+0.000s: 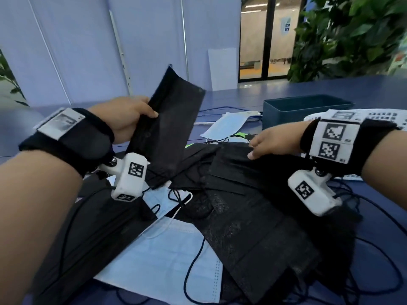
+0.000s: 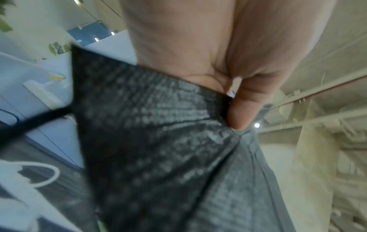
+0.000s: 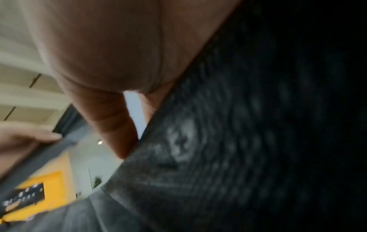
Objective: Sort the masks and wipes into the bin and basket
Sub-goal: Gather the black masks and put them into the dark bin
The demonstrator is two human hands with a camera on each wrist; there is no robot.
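Note:
My left hand [image 1: 141, 115] grips a black mask [image 1: 171, 122] by its long edge and holds it tilted in the air above the table. In the left wrist view my thumb [image 2: 244, 113] presses on that black mask [image 2: 158, 141]. My right hand [image 1: 259, 146] pinches the far edge of another black mask [image 1: 233, 164] on top of a pile of black masks [image 1: 246, 216]. Its thumb [image 3: 113, 125] lies against the dark fabric [image 3: 238, 141]. Light blue masks lie under the pile [image 1: 167, 256] and further back [image 1: 224, 126]. A dark teal bin [image 1: 304, 111] stands behind my right hand.
Black ear loops and cables [image 1: 374, 249] trail over the blue table [image 1: 275, 89] on the right. A white sheet with printed markers [image 1: 378, 117] lies right of the bin. Something green [image 1: 241, 135] peeks out behind the pile. Plants [image 1: 352, 36] stand at the back right.

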